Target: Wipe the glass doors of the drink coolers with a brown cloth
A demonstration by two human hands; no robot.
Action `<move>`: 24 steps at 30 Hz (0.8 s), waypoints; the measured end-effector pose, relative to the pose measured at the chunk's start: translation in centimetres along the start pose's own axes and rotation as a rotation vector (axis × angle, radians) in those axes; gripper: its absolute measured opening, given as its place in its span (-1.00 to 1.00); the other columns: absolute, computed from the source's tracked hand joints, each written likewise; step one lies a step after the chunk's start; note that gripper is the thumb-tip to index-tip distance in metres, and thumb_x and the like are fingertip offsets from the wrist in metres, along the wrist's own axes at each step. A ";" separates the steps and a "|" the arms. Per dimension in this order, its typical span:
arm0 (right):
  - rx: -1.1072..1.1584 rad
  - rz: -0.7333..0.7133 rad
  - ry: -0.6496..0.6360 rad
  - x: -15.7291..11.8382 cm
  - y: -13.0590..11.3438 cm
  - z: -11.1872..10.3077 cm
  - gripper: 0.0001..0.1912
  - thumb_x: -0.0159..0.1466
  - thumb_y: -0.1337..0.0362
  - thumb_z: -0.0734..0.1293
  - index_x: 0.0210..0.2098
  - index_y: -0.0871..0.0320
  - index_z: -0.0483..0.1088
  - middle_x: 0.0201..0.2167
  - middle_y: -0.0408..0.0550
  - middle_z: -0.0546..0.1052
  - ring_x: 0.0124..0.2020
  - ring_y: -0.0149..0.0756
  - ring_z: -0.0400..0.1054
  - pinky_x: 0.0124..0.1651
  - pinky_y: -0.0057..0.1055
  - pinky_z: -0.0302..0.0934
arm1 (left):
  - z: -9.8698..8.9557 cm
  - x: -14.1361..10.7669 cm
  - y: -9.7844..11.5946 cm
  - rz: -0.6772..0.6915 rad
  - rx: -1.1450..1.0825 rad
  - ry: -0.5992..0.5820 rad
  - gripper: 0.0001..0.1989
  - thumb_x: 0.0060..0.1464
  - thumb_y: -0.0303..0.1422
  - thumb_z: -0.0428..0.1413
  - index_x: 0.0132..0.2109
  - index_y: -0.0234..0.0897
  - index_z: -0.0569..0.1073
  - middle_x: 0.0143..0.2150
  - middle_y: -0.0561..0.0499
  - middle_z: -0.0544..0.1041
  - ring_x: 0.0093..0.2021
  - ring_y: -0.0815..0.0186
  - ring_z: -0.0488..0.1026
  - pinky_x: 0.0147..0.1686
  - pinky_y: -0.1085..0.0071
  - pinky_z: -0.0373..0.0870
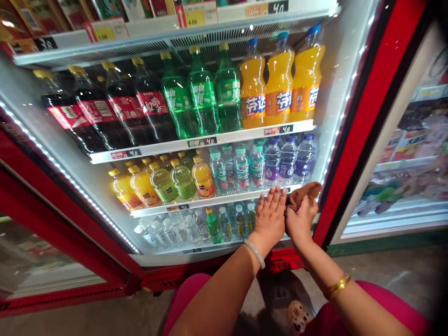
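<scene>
My right hand point(300, 218) is closed around a bunched brown cloth point(308, 190), held in front of the fridge's lower right shelves. Close beside it, my left hand point(270, 215) reaches forward with its fingers stretched out and nothing visible in it; its palm is hidden. Behind the fingers runs the white edge of a shelf point(210, 201). Purple-capped bottles point(289, 156) stand on that shelf, just above the hands. Beneath it, clear bottles and a small green bottle point(213, 226) stand on the bottom shelf, partly hidden by my left hand.
Cola bottles point(119, 102), green soda bottles point(203, 95) and orange soda bottles point(280, 81) line the shelf above. A red door frame point(364, 112) borders the fridge on the right, with another lit cabinet point(402, 172) beyond. My knees flank a patterned shoe point(298, 315) below.
</scene>
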State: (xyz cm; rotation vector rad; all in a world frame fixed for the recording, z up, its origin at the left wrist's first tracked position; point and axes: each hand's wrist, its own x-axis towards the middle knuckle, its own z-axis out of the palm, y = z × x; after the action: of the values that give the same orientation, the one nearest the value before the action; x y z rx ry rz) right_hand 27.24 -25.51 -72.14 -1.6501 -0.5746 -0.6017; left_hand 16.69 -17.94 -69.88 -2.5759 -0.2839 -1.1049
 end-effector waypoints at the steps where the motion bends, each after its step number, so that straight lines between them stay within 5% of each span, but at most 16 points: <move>1: 0.005 -0.053 -0.030 0.7 -0.7 -0.3 -0.39 0.28 0.18 0.27 0.32 0.10 0.32 0.38 0.25 0.20 0.41 0.10 0.15 0.42 0.16 0.12 | -0.2 0.6 -0.2 0.039 0.007 0.011 -0.26 0.32 -0.42 0.01 0.58 -0.36 0.02 0.61 -0.11 0.09 0.60 0.16 0.08 0.55 0.08 0.15; 4: -0.023 -0.296 -0.107 4.9 -1.8 -1.6 -0.56 0.33 0.17 0.27 0.17 0.05 0.47 0.48 0.13 0.16 0.52 0.06 0.04 0.51 0.17 -0.04 | -1.2 2.2 -1.7 0.054 0.018 0.045 -0.22 0.31 -0.42 0.02 0.59 -0.33 -0.02 0.63 -0.10 0.02 0.62 0.13 0.01 0.57 0.02 0.08; 7: -0.081 -0.400 -0.030 8.1 -1.2 -2.5 -0.58 0.34 0.21 0.27 0.17 0.06 0.48 0.52 0.09 0.14 0.57 0.04 -0.05 0.55 0.19 -0.11 | -1.9 3.0 -3.1 -0.100 0.036 0.083 -0.19 0.29 -0.43 0.03 0.59 -0.33 -0.06 0.63 -0.18 0.01 0.62 0.07 0.00 0.56 -0.11 0.07; 12: -0.032 -0.307 0.108 4.7 0.0 -0.5 -0.35 0.39 0.25 0.22 0.45 0.15 0.16 0.57 0.30 -0.10 0.62 0.09 -0.22 0.54 0.28 -0.09 | -1.2 3.3 -2.7 -0.199 0.034 0.080 -0.21 0.30 -0.38 0.08 0.59 -0.24 0.01 0.60 -0.24 0.10 0.58 -0.06 0.13 0.50 -0.31 0.09; 15: -0.029 -0.424 -0.020 3.0 -0.1 1.0 -0.52 0.41 0.24 0.24 0.31 0.02 0.34 0.56 0.13 0.01 0.59 0.03 -0.08 0.52 0.22 0.06 | -0.4 3.8 -1.4 -0.235 0.033 0.109 -0.29 0.32 -0.37 0.08 0.55 -0.23 0.13 0.57 -0.27 0.16 0.55 -0.09 0.19 0.50 -0.36 0.05; 19: -0.049 -0.580 -0.038 5.2 1.3 0.2 -0.63 0.36 0.26 0.32 0.15 0.00 0.45 0.55 0.08 0.06 0.57 0.08 -0.01 0.51 0.34 0.00 | -0.1 4.2 -0.5 -0.224 0.004 0.118 -0.33 0.34 -0.36 0.07 0.53 -0.29 0.19 0.57 -0.29 0.17 0.54 -0.09 0.22 0.48 -0.35 0.08; 24: -0.054 -0.347 0.074 4.4 1.7 0.0 -0.32 0.38 0.28 0.27 0.47 0.02 0.14 0.58 0.21 -0.10 0.62 0.09 -0.22 0.51 0.39 -0.06 | 0.0 3.7 -0.9 -0.194 -0.028 0.093 -0.23 0.34 -0.36 0.06 0.59 -0.20 0.00 0.60 -0.23 0.08 0.57 -0.02 0.16 0.51 -0.27 0.06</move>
State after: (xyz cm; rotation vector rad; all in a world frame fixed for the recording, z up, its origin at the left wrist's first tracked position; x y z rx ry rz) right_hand 31.60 -25.63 -70.41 -1.5814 -0.8039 -0.9336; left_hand 18.90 -16.87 -66.95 -2.5547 -0.5082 -1.2996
